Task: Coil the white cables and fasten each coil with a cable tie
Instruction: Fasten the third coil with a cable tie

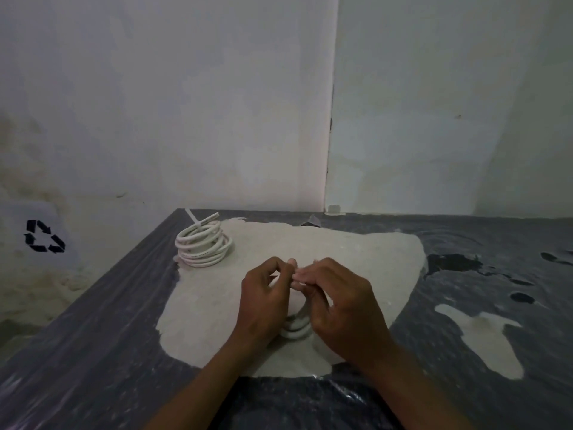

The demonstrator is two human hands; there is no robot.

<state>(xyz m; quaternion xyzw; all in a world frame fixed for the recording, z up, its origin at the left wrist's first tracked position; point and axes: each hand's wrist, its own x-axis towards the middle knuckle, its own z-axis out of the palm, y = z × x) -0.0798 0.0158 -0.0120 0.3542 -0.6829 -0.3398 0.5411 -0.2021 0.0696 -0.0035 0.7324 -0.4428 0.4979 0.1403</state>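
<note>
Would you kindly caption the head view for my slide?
Both hands, left and right, work at a white coil; a tied coil sits beyond.

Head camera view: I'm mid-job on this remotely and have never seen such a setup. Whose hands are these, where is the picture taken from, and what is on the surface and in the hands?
There is no machine: a person works with bare hands, and the one picture comes from a camera on their head, looking forward and down. The left hand and right hand meet fingertip to fingertip above a white cable coil, mostly hidden between them. They seem to pinch something small and pale, perhaps a cable tie; it is too hidden to be sure. Farther back on the left lies a second coil, already bound, its tie's tail sticking up. Both rest on a pale patch of a table covered in dark plastic sheeting.
</note>
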